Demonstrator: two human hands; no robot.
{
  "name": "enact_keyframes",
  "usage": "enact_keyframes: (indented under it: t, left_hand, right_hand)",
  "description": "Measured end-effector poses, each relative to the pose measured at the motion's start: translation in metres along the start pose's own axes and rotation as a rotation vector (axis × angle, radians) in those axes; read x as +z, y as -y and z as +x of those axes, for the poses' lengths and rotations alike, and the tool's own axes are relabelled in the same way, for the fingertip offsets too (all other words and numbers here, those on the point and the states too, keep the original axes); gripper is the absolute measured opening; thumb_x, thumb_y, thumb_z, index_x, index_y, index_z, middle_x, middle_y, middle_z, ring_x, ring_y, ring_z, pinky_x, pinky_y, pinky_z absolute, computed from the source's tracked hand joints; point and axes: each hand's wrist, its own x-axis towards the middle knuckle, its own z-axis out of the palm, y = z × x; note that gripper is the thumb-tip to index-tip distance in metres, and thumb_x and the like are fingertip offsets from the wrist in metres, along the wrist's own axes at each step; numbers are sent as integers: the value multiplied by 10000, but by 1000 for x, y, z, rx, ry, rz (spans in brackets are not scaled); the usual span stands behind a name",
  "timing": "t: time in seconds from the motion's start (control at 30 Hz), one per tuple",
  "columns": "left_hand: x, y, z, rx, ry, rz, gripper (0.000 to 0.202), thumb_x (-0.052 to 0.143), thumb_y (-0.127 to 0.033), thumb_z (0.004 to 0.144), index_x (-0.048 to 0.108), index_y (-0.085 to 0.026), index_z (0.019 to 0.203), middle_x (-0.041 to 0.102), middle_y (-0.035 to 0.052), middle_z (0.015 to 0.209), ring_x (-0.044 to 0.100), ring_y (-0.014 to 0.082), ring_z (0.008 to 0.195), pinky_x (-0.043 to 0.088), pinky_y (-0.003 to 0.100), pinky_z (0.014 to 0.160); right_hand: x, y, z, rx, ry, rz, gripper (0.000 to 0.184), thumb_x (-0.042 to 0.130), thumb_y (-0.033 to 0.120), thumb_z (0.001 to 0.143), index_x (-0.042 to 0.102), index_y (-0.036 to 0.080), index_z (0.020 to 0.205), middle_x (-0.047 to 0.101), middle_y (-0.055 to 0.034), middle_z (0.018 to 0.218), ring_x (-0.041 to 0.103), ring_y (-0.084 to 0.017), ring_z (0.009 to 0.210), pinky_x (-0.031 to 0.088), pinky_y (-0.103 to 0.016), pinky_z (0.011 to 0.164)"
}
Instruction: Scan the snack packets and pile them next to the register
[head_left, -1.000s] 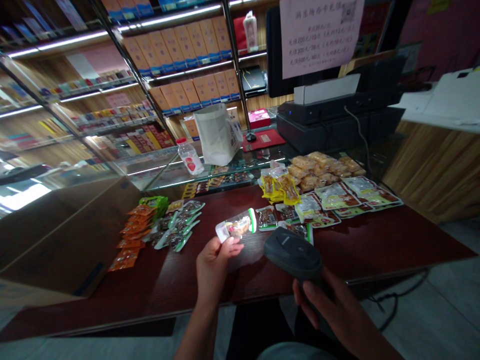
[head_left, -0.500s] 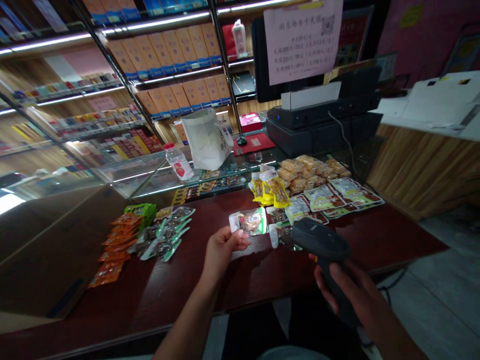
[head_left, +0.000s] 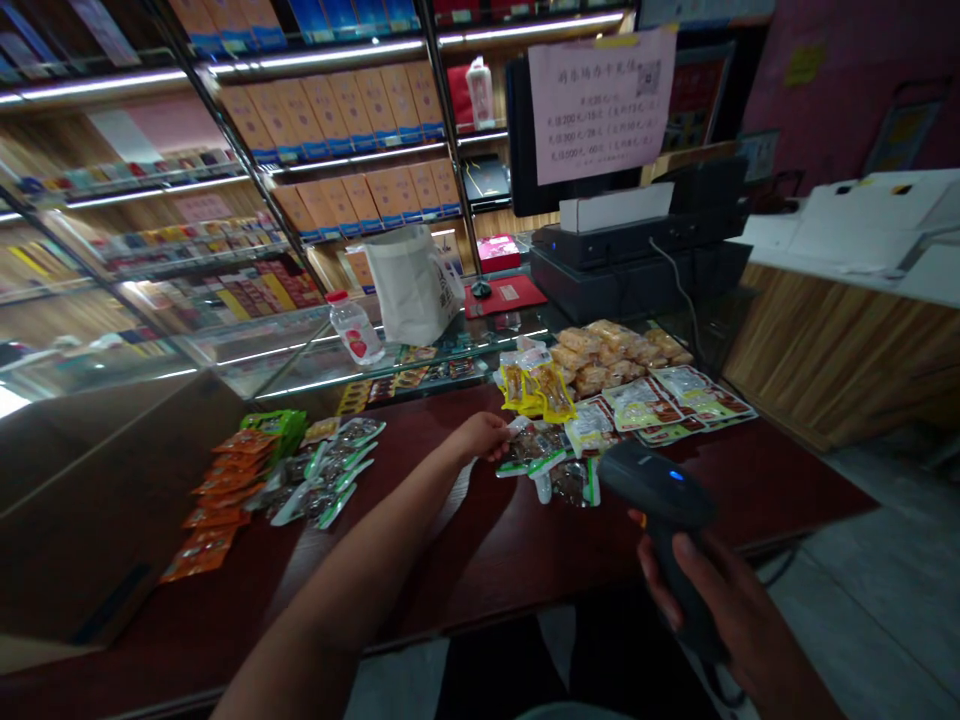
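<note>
In the head view, a smooth dark-red table (head_left: 480, 570) stands before bright shelves (head_left: 341, 157). The left hand (head_left: 482, 436) touches a shiny, crinkly packet (head_left: 534, 443) with a green edge, lying on the table near more packets (head_left: 576, 486) (I can't tell if it is pinched), and the right hand (head_left: 705, 580) grips a rounded, dark scanner (head_left: 652, 485) with a blue light (head_left: 676, 476).

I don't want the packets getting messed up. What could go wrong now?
The left hand might nudge the yellow packets, which lie close to it. The scanner in the right hand could bump the green-edged packets beside it if it dips.
</note>
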Motion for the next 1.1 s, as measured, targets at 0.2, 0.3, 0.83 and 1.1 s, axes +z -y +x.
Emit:
enact_keyframes:
  t: [0.2, 0.3, 0.83, 1.1]
  left_hand:
    - [3, 26, -19, 71, -192, 54, 288, 653, -440, 822, 599, -176, 924, 608, -32, 556, 487, 109, 404, 326, 217, 432]
    - [-15, 49, -49, 178, -390, 224, 278, 622, -420, 850, 613, -185, 999, 660, -6, 658, 561, 134, 520, 385, 230, 521]
    - [-201, 99, -75, -397, -744, 1001, 672, 729, -509, 719, 610, -138, 1268, 600, 238, 1306, 506, 405, 1247, 440, 452, 958]
    - [-229, 100, -57, -527, -598, 957, 814, 826, -570, 544, 640, -137, 1208, 590, 273, 1315, 480, 455, 1268, 438, 481, 936]
  right_hand:
    - [-4, -9, -1, 35, 56, -204, 502, 632, 700, 777, 705, 205, 825, 643, -55, 613, 529, -162, 466, 452, -307, 496]
    - [4, -9, 0, 32, 97, -281, 517, 602, 738, 768, 711, 233, 770, 588, -53, 517, 538, -208, 496, 476, -343, 531]
    - [70, -7, 30, 30, 391, -371, 570, 524, 730, 836, 614, 167, 845, 603, -21, 629, 514, -139, 515, 426, -276, 539]
    - [88, 12, 42, 24, 319, -469, 652, 494, 836, 750, 605, 194, 757, 579, -21, 551, 512, -162, 500, 428, -295, 545]
